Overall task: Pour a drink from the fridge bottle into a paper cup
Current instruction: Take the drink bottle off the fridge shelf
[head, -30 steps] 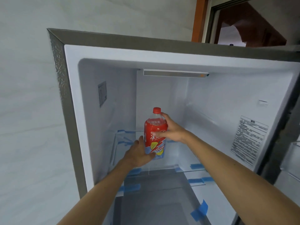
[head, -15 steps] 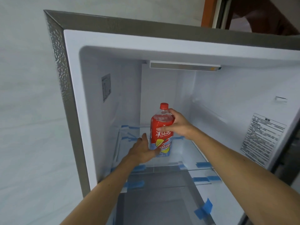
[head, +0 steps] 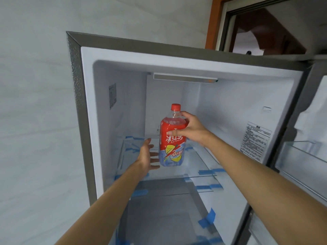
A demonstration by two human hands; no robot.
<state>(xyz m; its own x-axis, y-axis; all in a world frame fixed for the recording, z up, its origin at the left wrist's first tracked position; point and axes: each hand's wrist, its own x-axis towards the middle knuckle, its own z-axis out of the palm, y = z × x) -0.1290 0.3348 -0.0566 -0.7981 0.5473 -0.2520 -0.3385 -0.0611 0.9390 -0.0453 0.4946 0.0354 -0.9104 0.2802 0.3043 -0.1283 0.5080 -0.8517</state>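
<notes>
Two hands: right hand [head: 192, 129] grips bottle [head: 172, 138]; left hand [head: 147, 157] open beside it.

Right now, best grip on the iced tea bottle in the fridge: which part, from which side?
Probably the upper body of the bottle, just below the shoulder, coming from its right, as the right hand does. It stands upright, and the taper above should stop a wrapped hand from slipping upward. The left hand, open beside the base, could support it from below.
</notes>
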